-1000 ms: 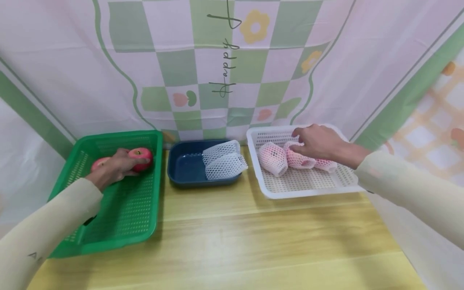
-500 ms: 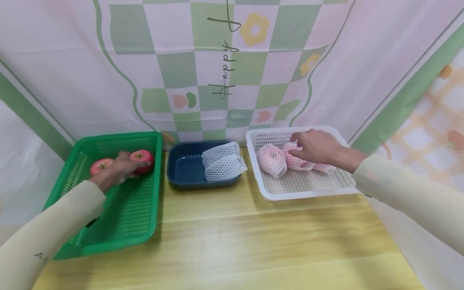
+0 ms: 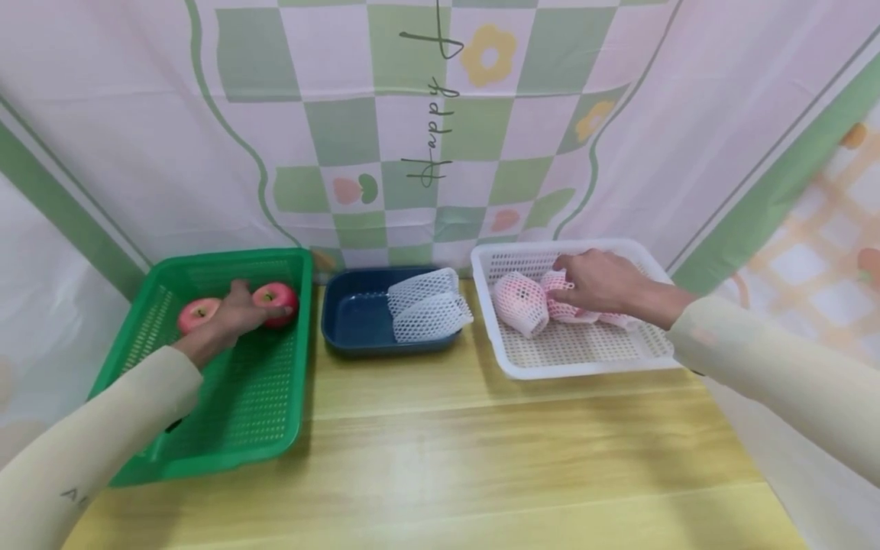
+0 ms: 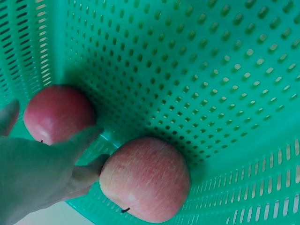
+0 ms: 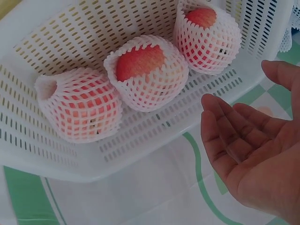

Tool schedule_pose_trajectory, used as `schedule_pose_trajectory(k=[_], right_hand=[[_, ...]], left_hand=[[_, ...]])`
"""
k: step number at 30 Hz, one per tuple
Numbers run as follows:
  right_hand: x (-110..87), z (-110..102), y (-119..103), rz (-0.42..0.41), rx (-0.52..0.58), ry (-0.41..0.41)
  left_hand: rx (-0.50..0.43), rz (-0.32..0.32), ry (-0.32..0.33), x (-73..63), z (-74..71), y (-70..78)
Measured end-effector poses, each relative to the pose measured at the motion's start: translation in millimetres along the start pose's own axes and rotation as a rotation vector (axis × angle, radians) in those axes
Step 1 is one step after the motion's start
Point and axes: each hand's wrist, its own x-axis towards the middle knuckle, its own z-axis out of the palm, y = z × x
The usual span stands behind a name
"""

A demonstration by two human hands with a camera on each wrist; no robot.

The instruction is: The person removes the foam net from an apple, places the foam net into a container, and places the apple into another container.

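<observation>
In the green basket (image 3: 296, 382) lie two bare red apples, a paler one (image 4: 145, 180) and a darker one (image 4: 58, 112). My left hand (image 3: 237, 312) is between them, its thumb and fingers spread on either side of the darker apple. In the left wrist view a small gap shows between thumb and apple; the fingers look fairly straight. Three apples in white foam nets (image 5: 147, 77) sit in a row in the white basket (image 3: 577, 373). Over them hovers my right hand (image 3: 605, 283), fingers loosely bent, holding nothing.
A dark blue tray (image 3: 354, 325) stands between the baskets, with white foam net sleeves (image 3: 426, 305) lying over its right end. All stand on a wooden table (image 3: 440, 458) against a patterned curtain (image 3: 406, 130).
My left hand has shifted slightly and its fingers have spread; more of the paler apple shows. The darker apple has edged right. My right hand has sunk a little.
</observation>
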Motion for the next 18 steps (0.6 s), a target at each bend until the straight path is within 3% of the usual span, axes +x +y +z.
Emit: schedule_pose_trajectory(k=[5, 10, 18], right_hand=[[1.8, 1, -1, 0.006, -0.003, -0.004], [3.4, 5, -5, -0.001, 0.004, -0.008], [11.8, 13, -10, -0.003, 0.012, -0.013]], left_hand=[[0.061, 0.064, 0.05, -1.5, 0.3, -0.2], [0.073, 0.079, 0.046, -4.4, -1.4, 4.1], [0.106, 0.108, 0.12, -11.4, -3.6, 13.5]])
